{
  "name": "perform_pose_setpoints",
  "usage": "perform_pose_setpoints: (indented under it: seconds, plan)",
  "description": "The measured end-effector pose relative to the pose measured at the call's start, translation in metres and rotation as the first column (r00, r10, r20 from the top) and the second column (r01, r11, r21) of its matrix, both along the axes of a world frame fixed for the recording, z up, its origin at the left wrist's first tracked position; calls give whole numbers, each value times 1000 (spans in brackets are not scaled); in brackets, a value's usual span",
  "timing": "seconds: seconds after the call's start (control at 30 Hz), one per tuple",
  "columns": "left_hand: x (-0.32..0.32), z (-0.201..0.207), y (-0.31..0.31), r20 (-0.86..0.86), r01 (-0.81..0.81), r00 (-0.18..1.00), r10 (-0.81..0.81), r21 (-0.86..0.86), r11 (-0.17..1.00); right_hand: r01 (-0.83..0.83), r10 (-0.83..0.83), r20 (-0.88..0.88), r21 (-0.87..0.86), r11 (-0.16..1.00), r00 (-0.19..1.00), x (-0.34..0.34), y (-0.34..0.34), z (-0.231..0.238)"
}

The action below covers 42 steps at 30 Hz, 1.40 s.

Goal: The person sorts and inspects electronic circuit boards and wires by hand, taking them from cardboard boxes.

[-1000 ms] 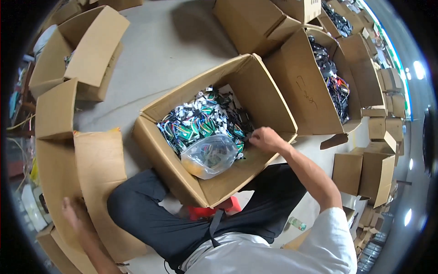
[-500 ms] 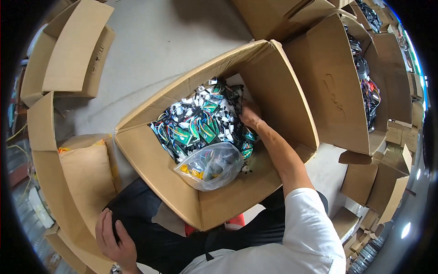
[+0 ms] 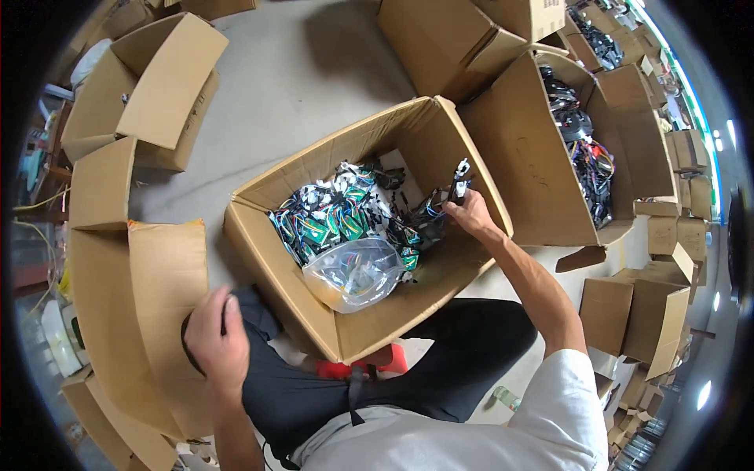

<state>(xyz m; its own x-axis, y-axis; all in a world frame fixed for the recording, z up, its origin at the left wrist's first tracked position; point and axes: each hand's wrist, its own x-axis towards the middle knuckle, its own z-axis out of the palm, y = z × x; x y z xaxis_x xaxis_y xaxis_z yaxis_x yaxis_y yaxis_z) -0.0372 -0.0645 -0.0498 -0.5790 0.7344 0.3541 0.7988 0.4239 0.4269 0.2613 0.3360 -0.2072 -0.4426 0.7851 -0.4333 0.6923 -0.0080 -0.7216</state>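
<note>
Pale floor (image 3: 290,118), cartons (image 3: 534,169) all around, and there was the right hand (image 3: 473,213), fingers pinched on black-and-white connectors (image 3: 460,187) above the box's (image 3: 452,149) right side! Below lay wired green boards (image 3: 338,224), a clear bag (image 3: 357,271) beside them; the left hand (image 3: 220,337), half-curled, visibly holding nothing, hung by the knee (image 3: 259,310).

Black cable piece (image 3: 456,187) with white connectors observed held, pointing forward, right of a jumbled heap of wired green boards (image 3: 336,225).
</note>
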Motion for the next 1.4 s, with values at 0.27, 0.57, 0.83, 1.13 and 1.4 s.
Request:
perform_pose_setpoints:
  seconds: [0.27, 0.57, 0.83, 1.13, 1.4]
  plan:
    - [150, -64, 76, 932, -42, 120, -343, 350, 936, -150, 136, 63, 467, 871, 989, 12, -46, 81]
    - [211, -83, 157, 343, -177, -918, -198, 92, 980, 285, -82, -552, 293, 912, 830, 17, -170, 167]
    - [182, -5, 107, 505, -351, -686, -524, 402, 846, 306, 219, -525, 733, 607, 823, 32, -254, 189]
    - [164, -4, 31, 36, -477, -790, -612, 592, 650, -121, 752, -165, 943, 309, 638, 31, -261, 227]
    - [150, 18, 5, 499, -287, -708, -499, 443, 849, -544, 856, 312, 838, -43, 413, 33, -263, 244]
